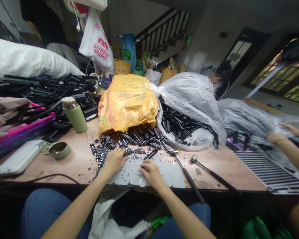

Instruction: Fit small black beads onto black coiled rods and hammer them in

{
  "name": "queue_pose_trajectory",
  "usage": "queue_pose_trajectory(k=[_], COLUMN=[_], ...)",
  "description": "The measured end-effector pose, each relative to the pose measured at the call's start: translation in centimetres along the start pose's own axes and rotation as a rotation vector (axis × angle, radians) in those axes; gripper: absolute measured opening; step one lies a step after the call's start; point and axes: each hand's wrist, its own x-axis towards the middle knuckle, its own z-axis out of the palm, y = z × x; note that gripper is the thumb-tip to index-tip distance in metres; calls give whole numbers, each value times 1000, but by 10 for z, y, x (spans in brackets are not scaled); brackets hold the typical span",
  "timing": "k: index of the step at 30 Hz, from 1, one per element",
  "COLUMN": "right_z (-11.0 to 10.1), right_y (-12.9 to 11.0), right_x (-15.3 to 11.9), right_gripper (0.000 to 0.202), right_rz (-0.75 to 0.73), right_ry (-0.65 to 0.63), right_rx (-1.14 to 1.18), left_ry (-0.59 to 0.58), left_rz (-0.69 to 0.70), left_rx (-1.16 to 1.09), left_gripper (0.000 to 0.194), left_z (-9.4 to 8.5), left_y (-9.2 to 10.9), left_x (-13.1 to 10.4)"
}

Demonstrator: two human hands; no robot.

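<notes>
My left hand (116, 161) rests at the front of the heap, fingers bent down beside a black-and-silver ringed piece (128, 151); what is under the fingertips is hidden. My right hand (151, 172) is over the pale grey sheet (173, 174), thumb and fingers drawn together; anything between them is too small to make out. Just beyond its knuckles lies a black stick-like piece (151, 154). Many small black discs (133, 158) are scattered on the sheet. More ringed pieces (144, 134) spill from the yellow woven sack (129, 103).
Two hammers (189, 176) (214, 172) lie to the right. A clear plastic bag (194, 96) holds black parts. At left stand a green flask (74, 114), its cup (59, 150) and a white power bank-like box (20, 157). Another person's hands (279, 136) work at far right.
</notes>
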Motion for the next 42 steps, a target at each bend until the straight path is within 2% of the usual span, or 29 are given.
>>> queue_pose_trajectory(k=[3, 5, 9, 12, 14, 17, 20, 23, 27, 30, 33, 38, 42], right_z=[-1, -2, -10, -16, -20, -24, -28, -30, -28, -23, -17, -7, 2], right_y=[8, 11, 14, 17, 19, 23, 25, 23, 13, 2, -6, -11, -19], right_x=[-2, -6, -14, -17, -17, -19, -20, -12, 9, 21, 23, 20, 19], right_gripper=[21, 21, 18, 18, 17, 16, 16, 16, 29, 34, 33, 31, 24], right_rz=[1, -5, -9, 39, 56, 45, 37, 181, 547, 608, 600, 555, 350], right_ry=[50, 60, 109, 154, 161, 170, 176, 205, 238, 217, 198, 203, 178], right_rx=[-88, -102, -60, -22, -58, -181, -162, 151, 866, 1161, 1206, 1078, 775], left_ry=[-53, -82, -149, -225, -263, -222, -103, -14, -28, -53, -18, -29, -17], left_rz=[7, 20, 89, 171, 208, 212, 164, 90, 21, 41, 16, -32, -70], left_rx=[-14, -49, -101, -105, -124, -182, -344, -512, -576, -554, -515, -474, -519], left_gripper=[15, 14, 17, 11, 10, 15, 27, 35, 30, 31, 33, 33, 36], left_z=[0, -5, -33, -52, -52, -29, 3, 18, 5, -8, -14, -17, -18], left_y=[5, 4, 4, 18, 31, 43, 47, 51, 69, 77, 76, 69, 61], left_x=[4, 7, 18, 35, 47, 55, 44, 23, -2, -12, -19, -29, -36])
